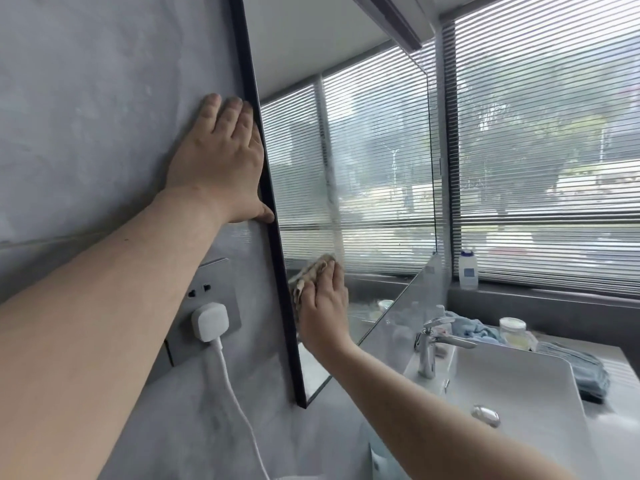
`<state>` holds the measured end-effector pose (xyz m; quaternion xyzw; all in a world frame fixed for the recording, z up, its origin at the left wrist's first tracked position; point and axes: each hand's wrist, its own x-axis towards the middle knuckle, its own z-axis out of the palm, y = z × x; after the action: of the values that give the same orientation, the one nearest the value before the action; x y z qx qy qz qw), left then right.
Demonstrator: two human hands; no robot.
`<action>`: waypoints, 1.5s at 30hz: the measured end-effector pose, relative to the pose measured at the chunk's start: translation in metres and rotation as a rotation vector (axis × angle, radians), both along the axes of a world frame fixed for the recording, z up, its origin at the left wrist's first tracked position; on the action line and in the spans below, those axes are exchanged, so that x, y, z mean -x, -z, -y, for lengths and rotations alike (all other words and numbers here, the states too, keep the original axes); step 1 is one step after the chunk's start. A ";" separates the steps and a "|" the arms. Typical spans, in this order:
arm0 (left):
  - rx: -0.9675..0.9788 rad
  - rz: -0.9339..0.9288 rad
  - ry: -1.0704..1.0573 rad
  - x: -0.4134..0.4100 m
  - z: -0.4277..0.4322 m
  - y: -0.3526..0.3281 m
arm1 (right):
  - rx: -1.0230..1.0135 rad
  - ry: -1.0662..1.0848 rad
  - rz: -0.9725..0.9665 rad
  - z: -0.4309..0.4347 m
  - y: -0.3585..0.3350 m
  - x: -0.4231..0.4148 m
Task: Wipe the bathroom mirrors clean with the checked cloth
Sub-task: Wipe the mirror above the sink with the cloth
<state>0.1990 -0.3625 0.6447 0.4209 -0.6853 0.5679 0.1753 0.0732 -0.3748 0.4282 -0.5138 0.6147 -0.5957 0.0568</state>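
While the left hand (221,157) lies flat with straight fingers on the grey wall (86,116), just beside the black frame (266,202) of the mirror (363,168), the right hand (323,306) presses the checked cloth (308,271) against the lower left part of the glass. The fingers of this hand are spread over the bunched cloth, and only its top edge shows above them.

Pale streaks are visible on the glass above the cloth, so I judge that much of the mirror is not yet wiped. One risk is that the cloth only smears these marks if the pressure is uneven. Another is lower down: a white plug (209,320) sits in the wall socket (207,306) near the frame, and a wet cloth that slips past the edge could touch it. Below, the tap (436,341) and the white basin (519,386) stand near the right arm, which could knock the glass jar (514,332) on the worktop (616,410).
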 end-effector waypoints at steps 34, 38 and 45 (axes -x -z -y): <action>-0.024 -0.013 -0.024 0.004 0.001 0.000 | -0.190 0.190 0.464 0.062 0.101 0.096; -0.032 -0.027 -0.012 0.005 -0.001 -0.001 | -0.092 0.204 0.580 0.059 0.071 0.103; -0.034 -0.023 -0.015 0.004 -0.004 0.000 | -0.035 0.283 0.442 0.094 0.010 0.138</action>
<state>0.1948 -0.3585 0.6449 0.4356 -0.6894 0.5526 0.1719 -0.0652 -0.4685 0.4183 -0.2793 0.6634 -0.6846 0.1147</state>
